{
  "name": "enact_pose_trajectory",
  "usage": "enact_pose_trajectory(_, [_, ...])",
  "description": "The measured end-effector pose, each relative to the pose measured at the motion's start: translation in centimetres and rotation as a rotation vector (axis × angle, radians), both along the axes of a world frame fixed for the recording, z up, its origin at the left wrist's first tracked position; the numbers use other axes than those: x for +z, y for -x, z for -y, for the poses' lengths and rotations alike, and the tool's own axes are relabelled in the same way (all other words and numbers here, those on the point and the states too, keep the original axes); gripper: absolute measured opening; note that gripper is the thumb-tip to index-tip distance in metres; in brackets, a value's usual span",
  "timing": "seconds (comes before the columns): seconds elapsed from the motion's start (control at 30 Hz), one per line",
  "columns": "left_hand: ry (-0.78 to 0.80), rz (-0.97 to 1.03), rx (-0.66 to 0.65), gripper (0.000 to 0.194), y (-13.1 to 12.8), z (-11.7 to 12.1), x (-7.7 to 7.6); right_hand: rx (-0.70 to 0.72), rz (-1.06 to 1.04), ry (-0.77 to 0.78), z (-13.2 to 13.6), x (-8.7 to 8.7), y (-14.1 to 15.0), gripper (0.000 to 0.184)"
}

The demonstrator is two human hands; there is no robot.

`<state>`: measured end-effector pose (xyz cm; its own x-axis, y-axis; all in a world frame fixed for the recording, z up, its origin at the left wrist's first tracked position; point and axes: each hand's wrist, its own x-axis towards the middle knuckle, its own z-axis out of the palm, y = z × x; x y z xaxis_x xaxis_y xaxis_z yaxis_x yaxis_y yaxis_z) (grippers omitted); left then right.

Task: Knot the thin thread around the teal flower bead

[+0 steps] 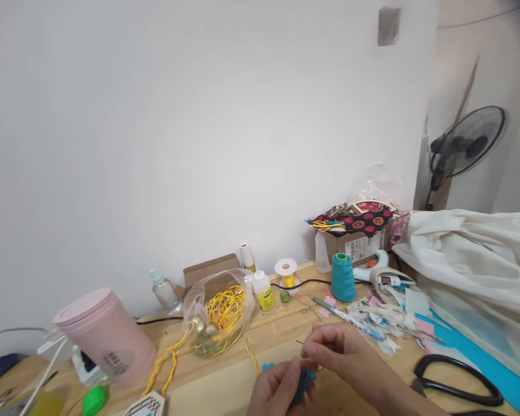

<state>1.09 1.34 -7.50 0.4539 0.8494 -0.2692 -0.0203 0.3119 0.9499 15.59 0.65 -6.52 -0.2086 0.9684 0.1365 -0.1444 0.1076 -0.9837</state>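
At the bottom centre, my left hand is closed around a small blue piece with scalloped bits along its edge; most of it is covered by the fingers, so its kind is unclear. Right beside it, my right hand pinches a thin olive thread close to the blue piece. The fingertips of both hands nearly meet. A yellow cord lies just behind my left hand. Black-handled scissors rest to the right of my right forearm.
Behind the hands stand a teal thread cone, a glue bottle, a yellow cord spool and a plastic bag of yellow cord. Paper scraps and a glue gun lie right. A pink canister stands left.
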Motion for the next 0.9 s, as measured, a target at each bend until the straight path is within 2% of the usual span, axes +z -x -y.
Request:
enact_pose_trajectory(0.17, [0.130,0.019,0.021,0.052,0.02,0.13,0.02,-0.069,0.124,-0.094,0.01,-0.11,-0.19,0.030])
enact_pose_trajectory(0.3, [0.182,0.129,0.009,0.048,0.21,-0.07,-0.19,-0.172,0.287,-0.268,0.08,0.22,-0.26,0.026])
enact_pose_trajectory(0.47, [0.135,0.111,0.046,0.043,0.13,-0.17,-0.22,-0.303,0.460,-0.451,0.22,0.34,-0.39,0.013])
enact_pose_trajectory(0.63, [0.084,0.081,0.096,0.043,0.08,-0.16,-0.26,-0.344,0.647,-0.708,0.40,0.11,-0.36,0.014])
enact_pose_trajectory(0.77, [0.073,0.097,0.082,0.042,0.20,-0.18,-0.23,-0.328,0.715,-0.767,0.38,-0.08,-0.20,0.014])
enact_pose_trajectory(0.9, [0.048,0.108,0.144,0.040,-0.01,0.06,0.05,-0.318,0.787,-0.825,0.31,-0.02,-0.27,0.018])
